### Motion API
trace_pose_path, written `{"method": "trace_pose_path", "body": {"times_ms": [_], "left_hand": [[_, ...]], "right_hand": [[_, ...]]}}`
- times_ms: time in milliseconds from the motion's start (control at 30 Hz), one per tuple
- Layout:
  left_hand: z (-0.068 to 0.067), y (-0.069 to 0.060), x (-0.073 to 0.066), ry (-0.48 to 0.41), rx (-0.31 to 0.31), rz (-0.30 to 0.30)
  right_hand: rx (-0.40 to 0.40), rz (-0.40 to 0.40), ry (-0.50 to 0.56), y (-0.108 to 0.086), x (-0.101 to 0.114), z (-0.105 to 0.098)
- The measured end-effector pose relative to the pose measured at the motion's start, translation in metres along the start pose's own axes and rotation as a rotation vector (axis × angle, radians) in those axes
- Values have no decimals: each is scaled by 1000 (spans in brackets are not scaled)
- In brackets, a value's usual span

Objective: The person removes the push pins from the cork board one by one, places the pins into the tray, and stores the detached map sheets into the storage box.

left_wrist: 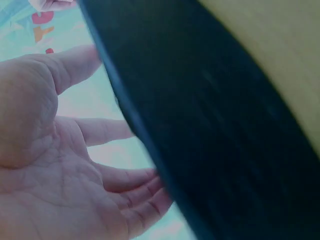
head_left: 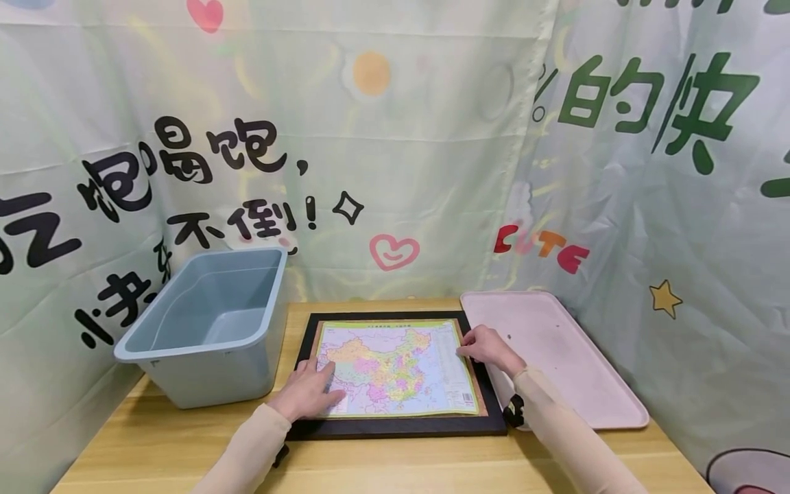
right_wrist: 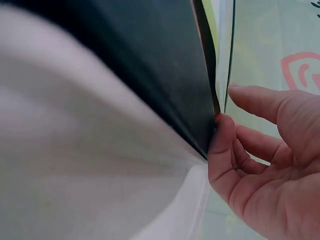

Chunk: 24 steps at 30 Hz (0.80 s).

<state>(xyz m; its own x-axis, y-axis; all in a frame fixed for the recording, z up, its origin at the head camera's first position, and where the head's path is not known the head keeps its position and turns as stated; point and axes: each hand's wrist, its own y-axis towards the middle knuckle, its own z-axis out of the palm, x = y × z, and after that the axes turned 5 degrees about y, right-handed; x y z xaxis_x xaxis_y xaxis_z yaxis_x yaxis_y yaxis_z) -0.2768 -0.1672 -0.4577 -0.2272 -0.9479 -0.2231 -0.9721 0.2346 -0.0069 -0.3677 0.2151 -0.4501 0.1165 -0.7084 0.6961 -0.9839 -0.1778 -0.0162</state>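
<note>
Inside the black frame (head_left: 401,430), shows a printed map (head_left: 389,367) lying face up over a brown board (head_left: 479,392). Carries patches of pink, orange, green and blue on the map, with a yellow-green border and a barcode near the lower right corner. Leaves a narrow brown strip bare between the map and the frame's right bar.

Across the frame's left bar, rests the left hand (head_left: 306,391) with fingers extended and spread, laying thumb and forefinger on the map's left edge. In the left wrist view, brings the fingertips up to the frame's dark, blurred edge. At the frame's right bar, pinches the map's right edge between the thumb and bent fingers of the right hand (head_left: 489,348). Reaches in from the frame's near side with both forearms, in beige sleeves (head_left: 568,425).

Beneath the frame, has a wood-grain counter (head_left: 123,439). To the left of the frame and near it, has a blue tub (head_left: 210,377) with a wide rim. Just beside the frame on the right, has a pink tray (head_left: 555,350), dotted with a few small dark specks and partly hidden by the right forearm. Behind the frame, has a pale green cloth (head_left: 420,171), printed with black and green characters, hearts, a star and the word "CUTE".
</note>
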Motion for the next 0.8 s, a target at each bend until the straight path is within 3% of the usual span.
{"method": "trace_pose_path", "body": {"times_ms": [133, 433, 633, 800], "left_hand": [[1, 3, -1, 11, -24, -9], [-3, 5, -3, -9, 2, -16], [-1, 4, -3, -38, 20, -39], [1, 6, -3, -52, -25, -52]], "right_hand": [[-6, 4, -22, -2, 2, 0], [-20, 8, -22, -4, 7, 2], [37, 1, 113, -10, 9, 0], [68, -21, 208, -17, 11, 0]]}}
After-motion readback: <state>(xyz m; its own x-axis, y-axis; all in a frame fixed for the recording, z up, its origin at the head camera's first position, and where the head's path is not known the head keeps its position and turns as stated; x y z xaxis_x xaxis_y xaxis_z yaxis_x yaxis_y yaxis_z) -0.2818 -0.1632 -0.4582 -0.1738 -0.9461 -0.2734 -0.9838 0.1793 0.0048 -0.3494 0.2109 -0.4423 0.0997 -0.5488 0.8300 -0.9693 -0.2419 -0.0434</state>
